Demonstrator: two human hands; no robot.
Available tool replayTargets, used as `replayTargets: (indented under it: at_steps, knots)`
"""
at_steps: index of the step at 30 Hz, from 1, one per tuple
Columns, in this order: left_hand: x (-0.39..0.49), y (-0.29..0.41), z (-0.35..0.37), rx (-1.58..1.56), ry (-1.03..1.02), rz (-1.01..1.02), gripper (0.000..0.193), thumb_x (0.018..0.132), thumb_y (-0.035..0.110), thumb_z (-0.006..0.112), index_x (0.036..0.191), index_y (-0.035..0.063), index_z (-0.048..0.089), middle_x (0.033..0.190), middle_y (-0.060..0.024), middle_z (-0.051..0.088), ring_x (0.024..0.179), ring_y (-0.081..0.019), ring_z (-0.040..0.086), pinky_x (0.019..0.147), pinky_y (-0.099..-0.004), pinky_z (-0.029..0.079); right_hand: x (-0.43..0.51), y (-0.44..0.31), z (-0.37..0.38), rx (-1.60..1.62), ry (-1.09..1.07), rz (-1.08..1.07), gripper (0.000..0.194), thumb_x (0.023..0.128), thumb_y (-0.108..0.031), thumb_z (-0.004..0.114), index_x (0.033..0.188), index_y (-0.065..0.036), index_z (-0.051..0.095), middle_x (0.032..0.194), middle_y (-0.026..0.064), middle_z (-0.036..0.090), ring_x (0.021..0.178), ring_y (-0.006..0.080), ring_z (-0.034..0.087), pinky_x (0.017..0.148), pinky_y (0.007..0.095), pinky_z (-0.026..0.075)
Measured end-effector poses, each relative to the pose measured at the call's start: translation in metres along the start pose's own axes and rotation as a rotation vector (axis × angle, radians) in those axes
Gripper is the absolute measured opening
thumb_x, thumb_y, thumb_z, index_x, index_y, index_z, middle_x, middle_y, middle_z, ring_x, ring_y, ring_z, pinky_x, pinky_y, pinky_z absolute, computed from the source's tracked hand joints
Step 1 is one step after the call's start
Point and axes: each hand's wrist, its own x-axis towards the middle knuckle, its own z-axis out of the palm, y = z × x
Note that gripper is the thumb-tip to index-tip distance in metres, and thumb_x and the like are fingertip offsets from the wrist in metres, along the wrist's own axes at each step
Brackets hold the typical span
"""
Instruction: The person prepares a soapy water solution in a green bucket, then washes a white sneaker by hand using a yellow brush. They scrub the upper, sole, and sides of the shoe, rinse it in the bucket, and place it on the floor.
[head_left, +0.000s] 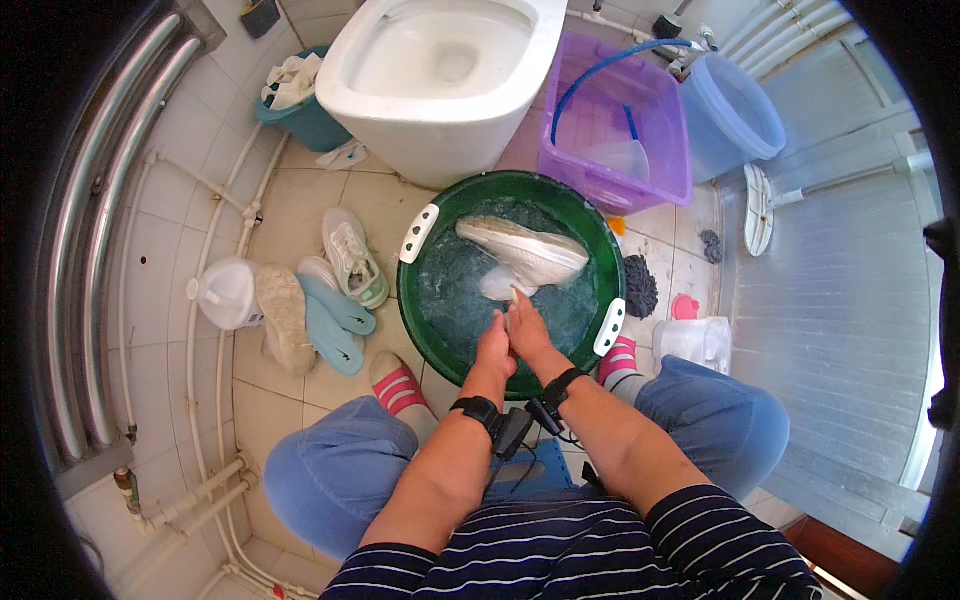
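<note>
A green plastic basin (410, 300) with white handles stands on the floor between my knees, holding cloudy water. In it lies a pale sneaker (525, 251), tipped on its side. A whitish, partly submerged thing (501, 285) touches the sneaker's near side; its kind is unclear. My left hand (496, 346) and my right hand (529, 328) meet above the near half of the water, fingers pointing at this whitish thing. The palms face each other, and whether something small is between them is hidden.
To the left are another sneaker (354, 259), blue insoles (334, 322), a worn shoe sole (283, 319) and a white plastic jug (227, 292). Beyond the basin stand a toilet (442, 142), a purple tub (615, 176) with a blue hose (600, 64), and a blue bucket (720, 112).
</note>
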Motion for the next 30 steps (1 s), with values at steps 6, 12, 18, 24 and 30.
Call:
replayTargets:
  at_steps: [6, 12, 18, 24, 30]
  knots:
    - [-0.036, 0.028, 0.018, -0.201, -0.203, -0.043, 0.056, 0.096, 0.052, 0.039, 0.133, 0.0111, 0.045, 0.134, -0.0122, 0.048, 0.112, -0.0331, 0.053, 0.095, -0.0482, 0.045, -0.048, -0.037, 0.010, -0.266, -0.095, -0.322, 0.038, 0.091, -0.018, 0.049, 0.128, -0.009, 0.053, 0.135, 0.0175, 0.048, 0.128, 0.0370, 0.041, 0.104, 0.0403, 0.033]
    - [-0.055, 0.029, 0.048, -0.140, -0.481, 0.067, 0.052, 0.097, 0.049, 0.039, 0.134, 0.0130, 0.044, 0.134, -0.0098, 0.049, 0.119, -0.0282, 0.050, 0.099, -0.0430, 0.042, -0.012, -0.074, -0.029, -0.156, 0.083, -0.342, 0.034, 0.091, -0.020, 0.052, 0.122, -0.006, 0.057, 0.135, 0.0184, 0.048, 0.128, 0.0378, 0.041, 0.104, 0.0420, 0.035]
    - [-0.068, 0.069, 0.060, -0.219, -0.577, 0.039, 0.051, 0.098, 0.048, 0.038, 0.135, 0.0134, 0.045, 0.134, -0.0087, 0.050, 0.121, -0.0254, 0.049, 0.101, -0.0402, 0.041, -0.043, -0.102, -0.031, 0.076, 0.012, -0.563, 0.034, 0.094, -0.018, 0.043, 0.125, -0.007, 0.055, 0.136, 0.0169, 0.048, 0.126, 0.0373, 0.043, 0.106, 0.0444, 0.033]
    - [-0.091, 0.058, 0.077, -0.285, -0.627, 0.151, 0.050, 0.098, 0.046, 0.038, 0.135, 0.0133, 0.045, 0.134, -0.0086, 0.051, 0.121, -0.0249, 0.050, 0.102, -0.0395, 0.041, -0.015, -0.103, -0.049, -0.014, 0.130, -0.549, 0.035, 0.095, -0.007, 0.038, 0.127, -0.005, 0.051, 0.132, 0.0150, 0.052, 0.136, 0.0333, 0.033, 0.110, 0.0411, 0.025]
    - [-0.108, 0.060, 0.092, -0.190, -0.514, 0.302, 0.040, 0.099, 0.039, 0.043, 0.127, 0.0101, 0.049, 0.125, -0.0094, 0.055, 0.114, -0.0240, 0.054, 0.097, -0.0374, 0.044, -0.020, -0.123, -0.062, 0.295, 0.129, -0.474, 0.034, 0.093, 0.000, 0.042, 0.125, -0.004, 0.054, 0.133, 0.0153, 0.052, 0.133, 0.0273, 0.039, 0.106, 0.0318, 0.033]
